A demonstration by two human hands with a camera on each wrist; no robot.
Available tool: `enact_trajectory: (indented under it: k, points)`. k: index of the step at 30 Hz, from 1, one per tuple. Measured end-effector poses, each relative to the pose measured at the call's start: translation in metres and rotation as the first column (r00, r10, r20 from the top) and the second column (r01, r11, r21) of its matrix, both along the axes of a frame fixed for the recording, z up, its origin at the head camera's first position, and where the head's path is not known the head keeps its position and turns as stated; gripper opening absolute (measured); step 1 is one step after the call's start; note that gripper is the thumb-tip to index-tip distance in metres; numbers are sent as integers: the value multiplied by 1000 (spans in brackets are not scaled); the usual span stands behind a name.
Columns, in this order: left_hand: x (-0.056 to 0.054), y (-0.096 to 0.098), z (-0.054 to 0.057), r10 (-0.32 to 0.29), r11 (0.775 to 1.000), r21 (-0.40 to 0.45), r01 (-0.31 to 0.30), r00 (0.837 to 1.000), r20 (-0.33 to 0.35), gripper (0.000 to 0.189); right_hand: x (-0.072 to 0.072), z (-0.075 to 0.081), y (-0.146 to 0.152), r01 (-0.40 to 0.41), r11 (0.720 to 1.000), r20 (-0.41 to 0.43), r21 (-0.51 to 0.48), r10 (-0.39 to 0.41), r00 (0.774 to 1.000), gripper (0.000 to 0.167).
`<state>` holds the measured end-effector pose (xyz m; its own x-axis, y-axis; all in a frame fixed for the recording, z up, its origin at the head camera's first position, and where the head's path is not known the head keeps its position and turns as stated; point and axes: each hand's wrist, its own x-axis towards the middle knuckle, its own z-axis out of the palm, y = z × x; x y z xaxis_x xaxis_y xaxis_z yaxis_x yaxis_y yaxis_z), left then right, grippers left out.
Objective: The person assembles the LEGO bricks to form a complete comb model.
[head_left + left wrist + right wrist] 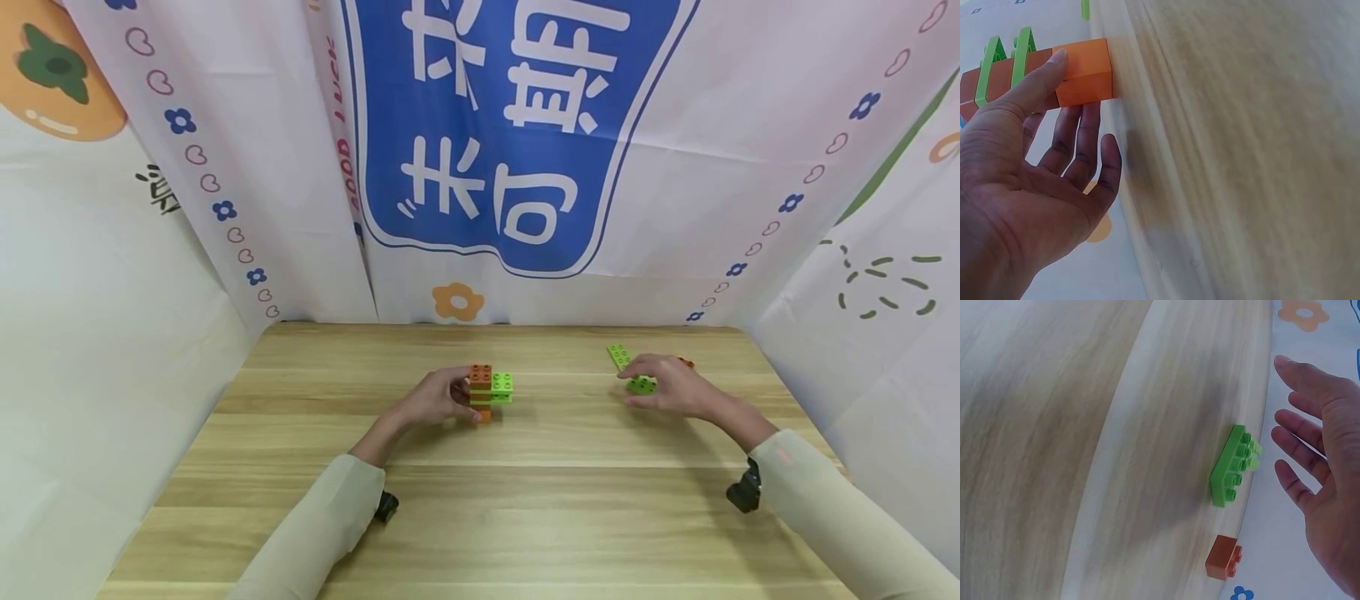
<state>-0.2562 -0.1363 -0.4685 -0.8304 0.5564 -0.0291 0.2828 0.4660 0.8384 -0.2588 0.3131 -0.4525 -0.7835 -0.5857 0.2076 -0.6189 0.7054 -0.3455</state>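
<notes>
A stack of building bricks (481,377) stands upright near the middle of the table, brown and orange with green plates sticking out to the right. My left hand (435,400) grips it from the left. In the left wrist view the thumb lies along the side, its tip on the orange bottom brick (1088,75); whether that brick touches the table I cannot tell. My right hand (671,387) hovers over a green plate (1227,469), fingers apart and loosely bent, holding nothing. A second green plate (618,357) lies beyond it, mostly hidden in the right wrist view.
A small brown brick (1222,556) lies to the right of the green plates, partly behind the right hand in the head view. The wooden table (525,500) ends at a printed cloth (645,283) at the back, with cloth walls on both sides.
</notes>
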Motion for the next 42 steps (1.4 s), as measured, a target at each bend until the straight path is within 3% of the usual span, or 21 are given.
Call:
enact_trajectory:
  k: [8, 16, 23, 42]
  points:
    - [0, -1, 0, -12, 1000, 21, 12, 1000, -4, 48, -2, -3, 9, 57, 998, 43, 29, -59, 997, 43]
    - [2, -1, 0, -7, 1000, 23, 7, 1000, 5, 48, -3, -7, 18, 86, 996, 4, 27, -86, 996, 44]
    - [1, -1, 0, -8, 1000, 23, 8, 1000, 2, 48, -4, -9, 27, 126, 991, 50, 40, -128, 990, 46]
    - [1, -2, 0, -12, 1000, 19, 13, 1000, -9, 47, -6, -21, 34, 127, 990, 43, 52, -130, 991, 50]
